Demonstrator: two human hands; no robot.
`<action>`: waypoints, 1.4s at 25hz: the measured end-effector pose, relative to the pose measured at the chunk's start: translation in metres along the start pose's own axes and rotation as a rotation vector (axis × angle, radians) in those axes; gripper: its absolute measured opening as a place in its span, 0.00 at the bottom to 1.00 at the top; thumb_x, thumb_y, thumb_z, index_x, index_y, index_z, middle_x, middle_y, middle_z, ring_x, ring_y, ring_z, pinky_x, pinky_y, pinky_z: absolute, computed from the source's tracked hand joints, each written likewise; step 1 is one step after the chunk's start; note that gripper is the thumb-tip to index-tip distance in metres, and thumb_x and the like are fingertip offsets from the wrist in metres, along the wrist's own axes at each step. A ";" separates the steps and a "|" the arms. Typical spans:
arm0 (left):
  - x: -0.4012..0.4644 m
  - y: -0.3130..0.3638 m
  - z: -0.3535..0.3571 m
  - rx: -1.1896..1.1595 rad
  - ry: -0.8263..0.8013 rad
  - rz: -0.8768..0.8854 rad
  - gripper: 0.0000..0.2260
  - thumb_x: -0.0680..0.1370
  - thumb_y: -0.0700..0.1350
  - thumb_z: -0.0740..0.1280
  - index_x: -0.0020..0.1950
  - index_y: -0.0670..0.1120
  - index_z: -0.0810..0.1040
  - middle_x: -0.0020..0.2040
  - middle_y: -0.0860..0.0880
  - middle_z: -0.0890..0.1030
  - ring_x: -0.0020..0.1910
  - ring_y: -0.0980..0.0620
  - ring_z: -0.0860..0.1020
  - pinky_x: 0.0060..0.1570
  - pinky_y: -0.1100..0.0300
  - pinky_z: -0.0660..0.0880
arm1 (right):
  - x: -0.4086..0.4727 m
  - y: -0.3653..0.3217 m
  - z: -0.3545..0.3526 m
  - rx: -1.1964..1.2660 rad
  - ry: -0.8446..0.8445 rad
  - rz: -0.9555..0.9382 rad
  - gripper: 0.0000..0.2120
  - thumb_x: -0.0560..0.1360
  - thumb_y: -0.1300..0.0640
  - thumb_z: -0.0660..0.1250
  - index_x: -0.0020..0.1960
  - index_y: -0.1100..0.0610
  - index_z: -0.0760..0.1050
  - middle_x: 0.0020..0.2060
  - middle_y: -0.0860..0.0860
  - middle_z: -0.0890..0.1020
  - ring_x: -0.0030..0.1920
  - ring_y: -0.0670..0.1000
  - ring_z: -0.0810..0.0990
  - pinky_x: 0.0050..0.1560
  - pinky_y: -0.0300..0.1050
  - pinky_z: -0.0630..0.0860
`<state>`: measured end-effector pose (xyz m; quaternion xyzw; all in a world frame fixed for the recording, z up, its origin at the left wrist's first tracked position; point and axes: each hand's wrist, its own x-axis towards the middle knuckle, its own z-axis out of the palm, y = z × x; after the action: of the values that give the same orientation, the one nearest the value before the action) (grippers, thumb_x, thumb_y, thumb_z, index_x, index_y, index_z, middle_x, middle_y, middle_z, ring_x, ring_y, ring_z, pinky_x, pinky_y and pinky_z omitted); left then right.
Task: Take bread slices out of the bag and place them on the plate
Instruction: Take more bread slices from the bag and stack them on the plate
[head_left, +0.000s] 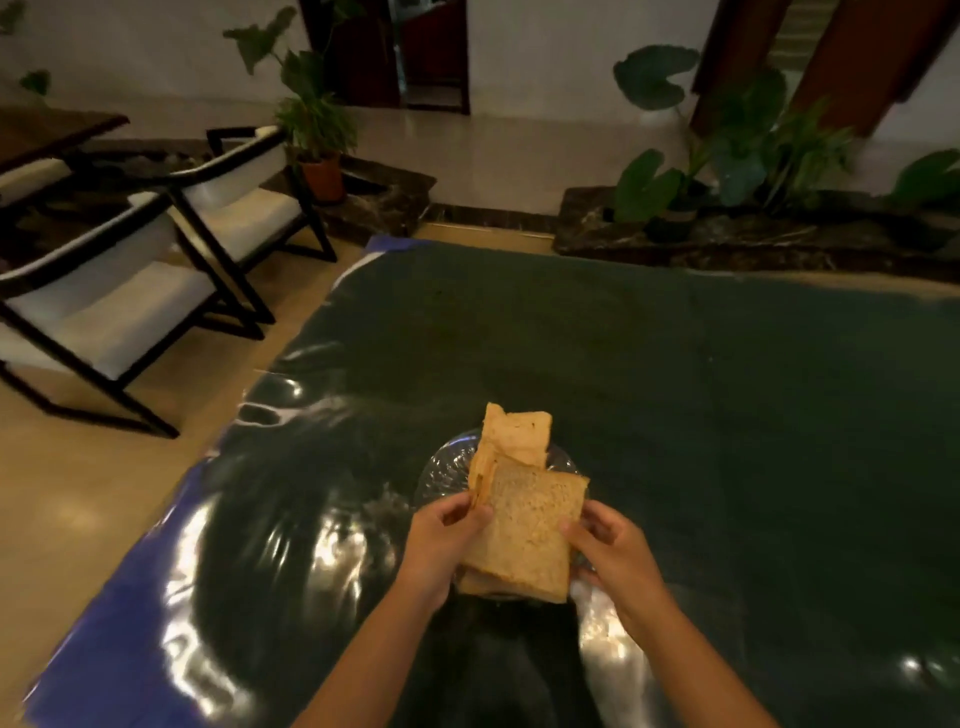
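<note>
Both hands hold bread slices (524, 535) over glass plate (441, 467) near edge of dark table (675, 389). Left hand (441, 540) pinches left edge of stack; right hand (613, 551) grips right edge, fingers curled. Far slice (519, 431) tilts up above plate. Bag not discernible.

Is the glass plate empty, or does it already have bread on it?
Cannot tell. The bread slices, held between the left hand and right hand, cover most of the glass plate; only bare rim shows.
</note>
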<state>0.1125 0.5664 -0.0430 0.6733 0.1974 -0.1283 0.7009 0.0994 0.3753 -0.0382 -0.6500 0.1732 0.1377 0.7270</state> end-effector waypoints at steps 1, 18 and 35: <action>0.009 -0.005 -0.003 0.033 -0.028 -0.016 0.09 0.72 0.42 0.70 0.51 0.48 0.80 0.53 0.46 0.82 0.52 0.47 0.79 0.53 0.48 0.78 | 0.003 0.006 0.004 0.015 0.039 0.022 0.11 0.73 0.63 0.66 0.52 0.51 0.75 0.47 0.49 0.81 0.41 0.45 0.83 0.30 0.37 0.79; 0.109 -0.054 -0.013 0.307 -0.030 0.090 0.11 0.72 0.43 0.71 0.54 0.47 0.81 0.44 0.55 0.84 0.44 0.56 0.82 0.48 0.54 0.81 | 0.084 0.049 0.038 -0.040 0.264 0.091 0.10 0.74 0.63 0.65 0.44 0.47 0.76 0.42 0.48 0.82 0.41 0.46 0.81 0.33 0.40 0.81; 0.101 -0.059 -0.014 0.571 0.125 0.406 0.14 0.74 0.40 0.68 0.59 0.44 0.78 0.49 0.49 0.78 0.43 0.56 0.77 0.47 0.61 0.78 | 0.083 0.064 0.041 -0.493 0.549 -0.079 0.12 0.70 0.53 0.69 0.53 0.50 0.78 0.42 0.46 0.82 0.40 0.42 0.79 0.37 0.33 0.70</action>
<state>0.1751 0.5854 -0.1411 0.8742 0.0582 0.0049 0.4820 0.1498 0.4211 -0.1273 -0.8247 0.2980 -0.0323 0.4796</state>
